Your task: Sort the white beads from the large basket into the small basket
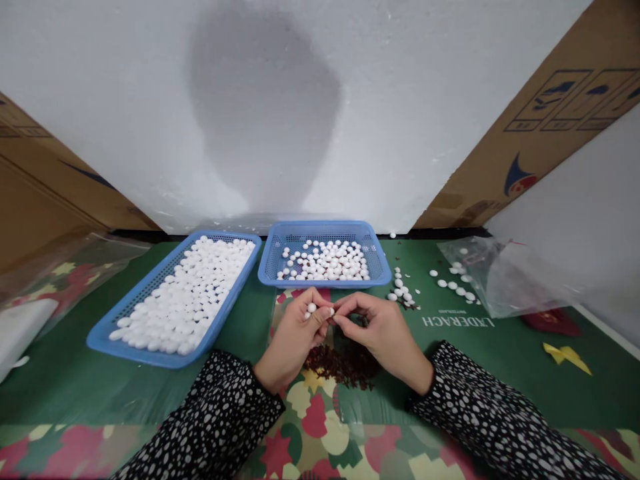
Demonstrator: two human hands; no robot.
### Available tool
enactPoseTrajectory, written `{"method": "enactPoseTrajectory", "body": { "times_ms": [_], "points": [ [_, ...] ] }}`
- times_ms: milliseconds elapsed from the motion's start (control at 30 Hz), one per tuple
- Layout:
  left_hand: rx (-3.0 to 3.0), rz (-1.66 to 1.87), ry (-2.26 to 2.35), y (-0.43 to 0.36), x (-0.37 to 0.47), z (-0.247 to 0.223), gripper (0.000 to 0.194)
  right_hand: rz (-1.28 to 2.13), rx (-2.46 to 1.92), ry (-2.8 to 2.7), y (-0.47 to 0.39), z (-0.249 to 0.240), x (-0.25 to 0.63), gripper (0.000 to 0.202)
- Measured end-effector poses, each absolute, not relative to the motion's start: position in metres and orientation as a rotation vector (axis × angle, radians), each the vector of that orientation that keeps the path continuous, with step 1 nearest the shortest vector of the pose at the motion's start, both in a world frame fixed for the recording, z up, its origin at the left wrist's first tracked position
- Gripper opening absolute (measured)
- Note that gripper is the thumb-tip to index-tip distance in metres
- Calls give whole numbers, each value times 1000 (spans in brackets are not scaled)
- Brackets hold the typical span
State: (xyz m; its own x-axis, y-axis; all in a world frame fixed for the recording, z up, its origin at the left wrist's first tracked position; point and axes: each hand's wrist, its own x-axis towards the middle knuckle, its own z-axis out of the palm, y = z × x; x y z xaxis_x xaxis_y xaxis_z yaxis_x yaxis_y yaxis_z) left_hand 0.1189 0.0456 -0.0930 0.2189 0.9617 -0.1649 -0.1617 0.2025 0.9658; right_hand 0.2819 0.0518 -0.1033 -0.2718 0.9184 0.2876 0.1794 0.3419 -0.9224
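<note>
Above a green counter (pixel 150 400), the left hand (pixel 294 333) grasps white balls (pixel 311 307); the right hand (pixel 387 330) angles inward, its grip unclear.

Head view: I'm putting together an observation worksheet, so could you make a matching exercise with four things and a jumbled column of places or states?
Things
1. Fuller blue basket
2. Dark reddish-brown pile
3. Yellow scrap
4. Left hand

Places or states
A. Gripping a white ball
B. On the green covering, right of both hands
C. Left of the other blue basket
D. Between the two wrists in the picture

Pairs: 1-C; 2-D; 3-B; 4-A
</note>
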Motion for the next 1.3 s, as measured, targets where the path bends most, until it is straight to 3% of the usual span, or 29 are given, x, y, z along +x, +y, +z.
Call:
{"method": "enactPoseTrajectory", "body": {
  "times_ms": [600,700,767,1033,1300],
  "points": [
    [1051,839,888,50,108,-90,22,1183,-904,-1571,57,-105,284,7],
    [1006,888,892,51,108,-89,22,1206,-821,-1646,59,-100,285,24],
    [993,898,885,52,109,-89,21,1121,-831,-1746,59,-98,286,28],
    [903,842,923,52,109,-86,29,815,-895,-1874,59,-88,287,12],
    [723,759,920,59,98,-77,33,146,-1030,-1938,123,-76,307,14]
  ]
}}
